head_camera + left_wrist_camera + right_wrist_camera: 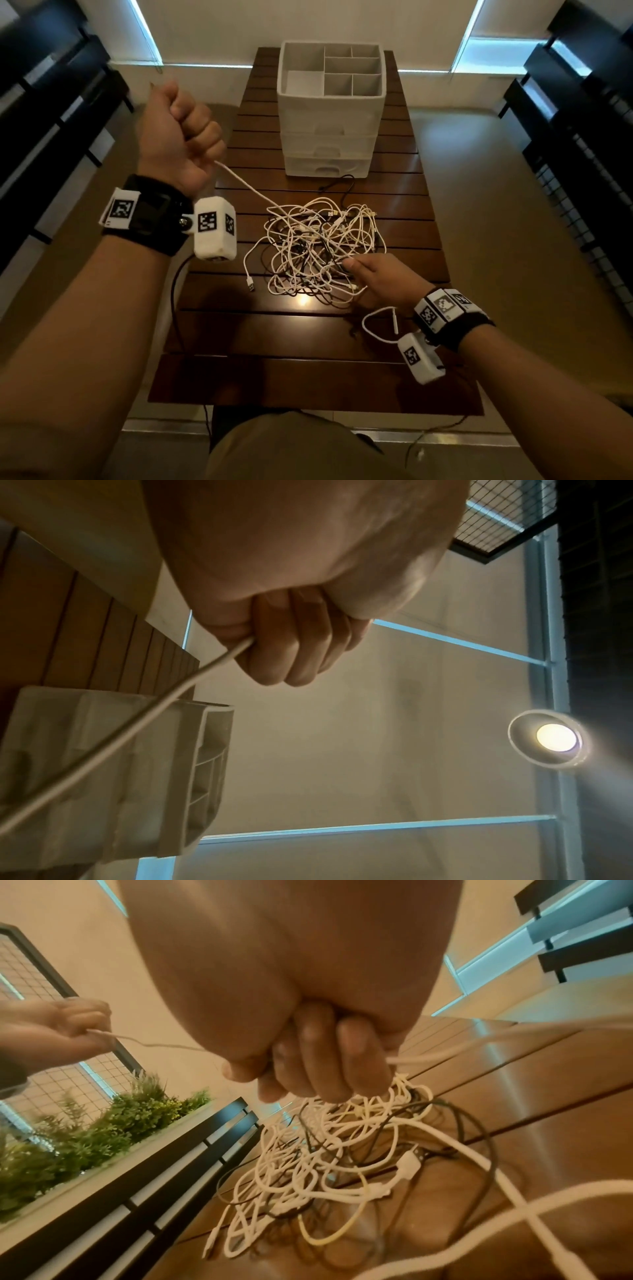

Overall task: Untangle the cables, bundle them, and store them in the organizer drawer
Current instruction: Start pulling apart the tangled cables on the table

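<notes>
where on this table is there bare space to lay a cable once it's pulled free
Bare slats run along the table's near edge, below the cable tangle. A narrower strip lies right of the organizer. The middle is crowded, and a black cable loops before the organizer.

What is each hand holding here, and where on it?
The left hand grips one white cable in its fist, pulled up from the tangle; which part cannot be told. The right hand grips strands at the tangle's near edge.

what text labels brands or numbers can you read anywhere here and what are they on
None: no readable words, brands or numbers in any view.
The white wrist camera boxes and wristbands bear only black-and-white square marker patterns, not text.
The organizer and the cable pile show no print.
</notes>
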The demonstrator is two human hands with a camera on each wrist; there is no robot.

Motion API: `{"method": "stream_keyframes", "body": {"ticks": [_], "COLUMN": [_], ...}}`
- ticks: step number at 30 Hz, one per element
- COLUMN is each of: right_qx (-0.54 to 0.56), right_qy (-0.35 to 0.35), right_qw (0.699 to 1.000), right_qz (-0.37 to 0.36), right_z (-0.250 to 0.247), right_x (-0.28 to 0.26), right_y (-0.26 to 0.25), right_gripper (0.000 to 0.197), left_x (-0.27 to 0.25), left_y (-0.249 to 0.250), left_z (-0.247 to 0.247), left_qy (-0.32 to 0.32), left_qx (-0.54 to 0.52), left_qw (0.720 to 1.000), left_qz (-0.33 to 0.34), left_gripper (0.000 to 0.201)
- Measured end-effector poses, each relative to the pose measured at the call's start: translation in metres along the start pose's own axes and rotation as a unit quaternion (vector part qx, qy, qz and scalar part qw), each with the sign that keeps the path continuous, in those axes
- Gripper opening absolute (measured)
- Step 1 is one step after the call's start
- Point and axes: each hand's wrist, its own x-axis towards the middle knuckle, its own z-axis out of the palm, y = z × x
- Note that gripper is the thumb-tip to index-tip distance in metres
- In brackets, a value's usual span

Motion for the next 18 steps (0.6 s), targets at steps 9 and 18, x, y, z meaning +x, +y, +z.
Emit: {"method": "stream_keyframes", "body": {"ticks": [9, 18], "right_qx": [-0.136, -0.238], "right_qy": [0.091, 0.101], "right_qw": [0.984, 0.945], "right_qz": [0.066, 0.201], "right_z": [-0.011, -0.038], "right_x": [0.002, 0.002], "right_y": [0.034, 0.065], "right_gripper": [0.046, 0.045], "left_x": [-0.016, -0.012], "left_y": [-0.03, 0.019], "left_z": [-0.035, -0.078], "left_qy": [0.076, 0.158], "left_qx": [0.005, 0.03], "left_qw": [0.997, 0.986], "left_qz": [-0.025, 0.041], "left_gripper": [0.055, 0.055]}}
